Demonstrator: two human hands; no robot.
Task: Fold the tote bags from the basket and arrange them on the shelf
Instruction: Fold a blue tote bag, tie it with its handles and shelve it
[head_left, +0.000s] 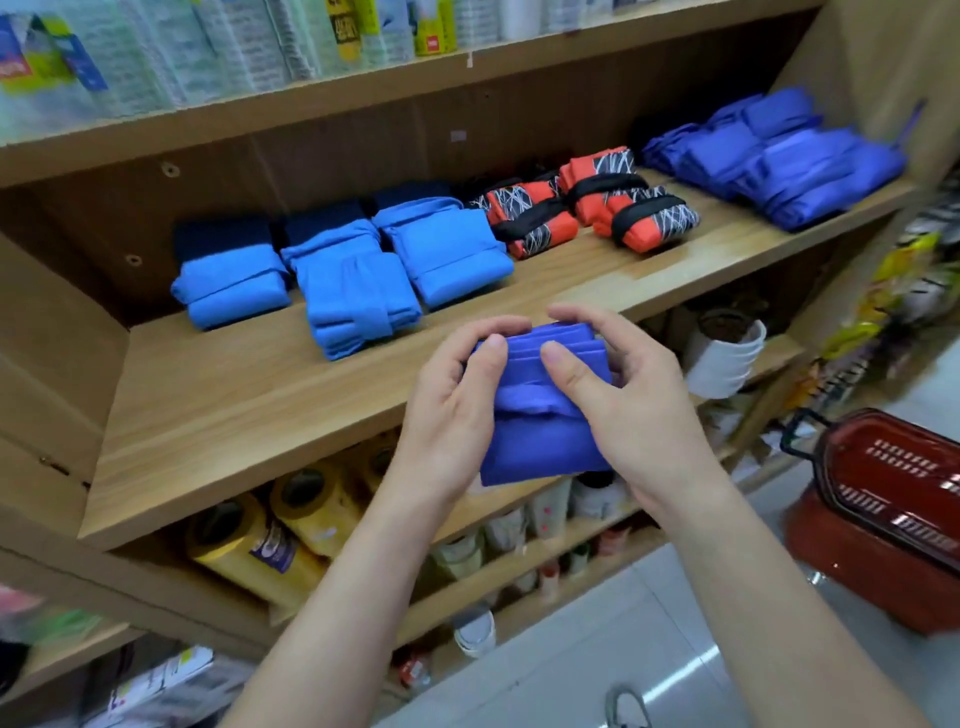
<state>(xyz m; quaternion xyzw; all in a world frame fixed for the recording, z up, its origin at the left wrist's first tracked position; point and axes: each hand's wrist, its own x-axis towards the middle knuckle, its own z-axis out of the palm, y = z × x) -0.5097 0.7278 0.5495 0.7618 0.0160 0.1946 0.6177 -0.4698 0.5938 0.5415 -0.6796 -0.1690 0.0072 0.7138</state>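
A shop aisle with wooden shelving of pale grained laminate fills the view, and the middle shelf (249, 415) lies just behind the hands. The bag (540, 447), a royal-blue soft matte cloth folded into a thick oblong packet, is held in the air over the shelf's front edge, between the two hands. Its long axis runs away from the person towards the shelf, leaning slightly right; the stacked fold edges face the far end and the smooth closed fold faces the person. A band of the same cloth crosses its middle. The left hand (452, 410) grips the left side, thumb pressed on top near the far corner, fingers curled over the far edge. The right hand (639, 415) grips the right side in the same way, thumb flat on the upper layers. On the shelf behind lie three light-blue bags (353, 291), folded and wrapped with their straps, side by side. To their right lie orange bags (587, 208) with black bands and white line patterns, then a blue pile (779, 161) at the far right end. Below the shelf stand yellow rolls (291, 519). A red slotted plastic basket (883, 509) sits on the pale tiled floor (597, 649) at the right.
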